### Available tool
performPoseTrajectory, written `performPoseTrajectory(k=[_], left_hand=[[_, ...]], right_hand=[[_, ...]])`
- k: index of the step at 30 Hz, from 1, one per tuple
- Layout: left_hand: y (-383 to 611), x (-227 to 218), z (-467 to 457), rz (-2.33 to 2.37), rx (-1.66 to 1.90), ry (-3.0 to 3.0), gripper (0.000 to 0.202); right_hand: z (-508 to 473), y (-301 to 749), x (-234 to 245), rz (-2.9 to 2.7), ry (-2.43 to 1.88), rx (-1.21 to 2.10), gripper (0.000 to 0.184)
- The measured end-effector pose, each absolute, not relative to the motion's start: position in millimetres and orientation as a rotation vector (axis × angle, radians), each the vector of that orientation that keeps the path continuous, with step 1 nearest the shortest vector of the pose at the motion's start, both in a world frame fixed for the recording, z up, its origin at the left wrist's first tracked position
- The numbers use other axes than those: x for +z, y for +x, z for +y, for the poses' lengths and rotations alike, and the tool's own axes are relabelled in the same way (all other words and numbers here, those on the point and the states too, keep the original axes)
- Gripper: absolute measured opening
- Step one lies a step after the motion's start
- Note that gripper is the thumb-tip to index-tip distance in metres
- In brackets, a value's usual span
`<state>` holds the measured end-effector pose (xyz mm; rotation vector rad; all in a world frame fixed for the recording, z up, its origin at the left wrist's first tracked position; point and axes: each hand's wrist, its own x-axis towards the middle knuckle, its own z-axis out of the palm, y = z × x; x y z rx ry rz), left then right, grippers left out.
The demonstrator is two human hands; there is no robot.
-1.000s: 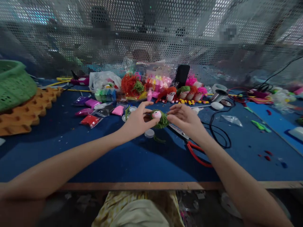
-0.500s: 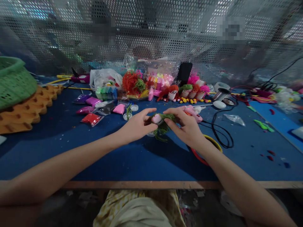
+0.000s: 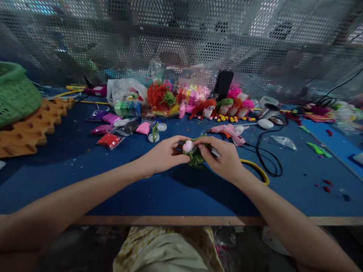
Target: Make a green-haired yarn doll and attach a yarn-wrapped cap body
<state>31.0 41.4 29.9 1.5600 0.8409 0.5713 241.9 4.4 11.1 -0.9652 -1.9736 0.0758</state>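
A small doll with a pale pink head (image 3: 188, 146) and green yarn hair (image 3: 195, 160) is held between my two hands, just above the blue table. My left hand (image 3: 160, 155) curls round its left side, thumb below and fingers above. From the right, my right hand (image 3: 225, 156) pinches at the hair beside the head. A small greyish, shiny piece (image 3: 216, 153) shows under the right fingers; its kind is unclear. Close behind the right hand lies a pink glue gun (image 3: 231, 133). The doll's lower side is hidden by the fingers and yarn.
Finished yarn-haired dolls (image 3: 208, 108) stand in a row behind, by a dark phone (image 3: 223, 86). Clay packets (image 3: 110, 140) lie left, near an orange egg tray (image 3: 34, 130) and green basket (image 3: 17, 94). A black cord (image 3: 259, 151) and yellow-rimmed ring (image 3: 259, 170) are at right.
The doll's pink head has turned more upward, and the hair hangs more bunched below it. My right fingers have closed in beside the head. The view has shifted slightly.
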Motion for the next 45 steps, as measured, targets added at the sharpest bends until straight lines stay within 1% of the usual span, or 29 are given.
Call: performPoseTrajectory(k=[7,9,11,13,15,17,19,21,23,24,28,29,32,34,38,41,45], left_hand=[[19,19,25,0.814,0.538,1.613,0.053],[17,15,19,0.797,0.546,1.578,0.06],[15,11,14,0.751,0.577,1.538,0.072],[14,6,11,0.672,0.584,1.537,0.075],[12,3,10,0.574,0.561,1.568,0.067],[11,2,11,0.497,0.526,1.599,0.055],[10,2,12,0.465,0.493,1.6,0.044],[10,3,11,0.484,0.48,1.584,0.039],[9,3,10,0.525,0.498,1.566,0.039],[9,3,10,0.548,0.514,1.558,0.04],[7,6,9,0.649,0.588,1.522,0.039],[7,7,10,0.685,0.609,1.523,0.037],[7,10,11,0.805,0.658,1.552,0.028],[8,9,12,0.847,0.677,1.559,0.027],[8,0,13,0.867,0.788,1.581,0.027],[6,-5,13,0.88,0.835,1.658,0.029],[5,-5,12,0.881,0.862,1.729,0.033]], right_hand=[[0,239,14,-2.012,-0.961,0.271,0.016],[-1,238,15,-2.033,-0.992,0.351,0.016],[-2,237,16,-2.025,-1.028,0.44,0.017],[-3,236,16,-1.999,-1.066,0.546,0.019],[-4,234,16,-1.984,-1.072,0.663,0.022],[-6,233,16,-1.971,-1.057,0.756,0.025],[-6,233,19,-1.967,-1.057,0.82,0.027],[-2,238,24,-1.962,-1.114,0.837,0.029],[7,251,32,-1.925,-1.274,0.745,0.033],[13,260,35,-1.873,-1.407,0.634,0.036],[39,304,33,-1.904,-2.194,-0.045,0.038],[44,313,28,-1.916,-2.258,-0.095,0.035],[55,330,8,-1.923,-2.331,-0.157,0.029],[57,334,-2,-1.9,-2.349,-0.194,0.029],[56,336,-11,-1.836,-2.333,-0.291,0.038],[53,337,-9,-1.718,-2.237,-0.468,0.044],[49,336,-1,-1.694,-2.147,-0.684,0.046]])
